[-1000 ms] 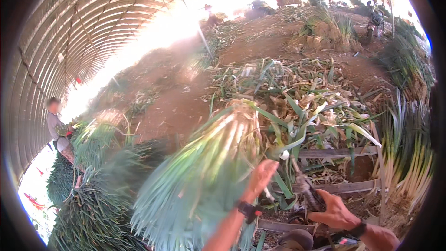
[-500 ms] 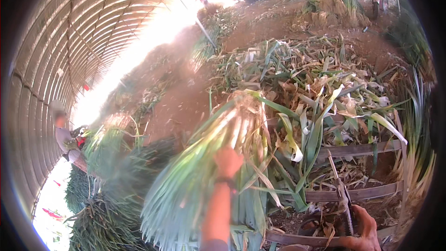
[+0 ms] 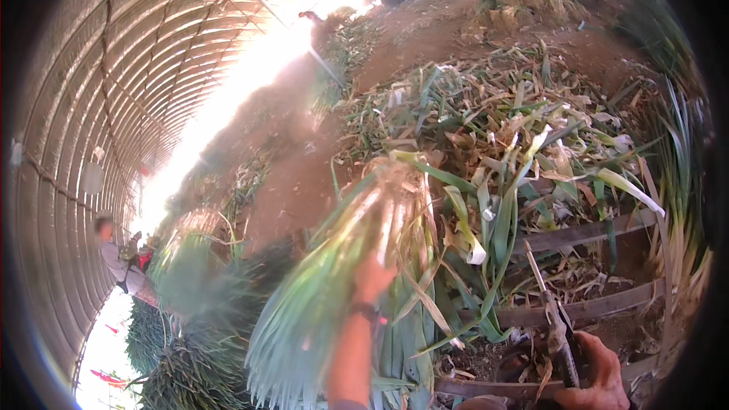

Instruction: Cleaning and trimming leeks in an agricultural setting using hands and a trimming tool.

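Observation:
My left hand lies closed on the pale stalks of a bunch of long green onions; its fingers are partly blurred. The rooted ends point away from me, and the green leaves fan out toward me on the left. At the lower right my right hand is wrapped around the handle of a gun-shaped tool with a long thin nozzle. The nozzle points up and away, to the right of the bunch and apart from it. The tool's lower part is hidden by my hand and the picture's edge.
Curved slats run under the tool. Beyond them lies a heap of stripped leaves. More green onions stand at the right, and piled bunches lie at the left. A person is at the far left, beside the ribbed tunnel wall.
The view has shifted slightly, so the far-left person appears lower and further right. My left hand stays on the onion stalks, slightly lower in view; my right hand keeps holding the tool.

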### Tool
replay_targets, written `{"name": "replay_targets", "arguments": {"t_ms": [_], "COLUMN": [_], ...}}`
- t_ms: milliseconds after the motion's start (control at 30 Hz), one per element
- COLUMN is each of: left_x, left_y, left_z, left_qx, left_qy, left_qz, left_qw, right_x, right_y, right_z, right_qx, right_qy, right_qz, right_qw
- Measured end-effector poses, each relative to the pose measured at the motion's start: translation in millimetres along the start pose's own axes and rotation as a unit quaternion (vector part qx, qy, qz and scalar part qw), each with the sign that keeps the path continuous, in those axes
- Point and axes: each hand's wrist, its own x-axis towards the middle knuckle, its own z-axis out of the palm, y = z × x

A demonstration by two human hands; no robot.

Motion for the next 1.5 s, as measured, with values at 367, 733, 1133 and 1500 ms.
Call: {"name": "replay_targets", "arguments": {"t_ms": [367,733,1133,1500], "left_x": [-87.0,-39.6,-68.4,-151.1], "left_y": [45.7,28.1,27.0,73.1], "left_z": [5.3,3.0,14.1,25.6], "left_qx": [0.024,0.017,-0.143,-0.029], "left_qy": [-0.073,-0.1,-0.237,-0.211], "left_qz": [0.112,0.032,-0.018,0.117], "left_qw": [0.991,0.994,0.961,0.97], "right_x": [4.9,1.6,0.2,-0.2], "right_y": [-12.6,-4.5,-9.7,-2.4], "right_z": [19.5,16.8,-21.3,-7.6], "right_qx": [-0.008,-0.033,0.038,-0.116], "right_qy": [0.023,0.033,-0.01,0.042], "right_qz": [0.014,0.045,0.013,-0.008], "right_qw": [1.0,0.998,0.999,0.992]}}
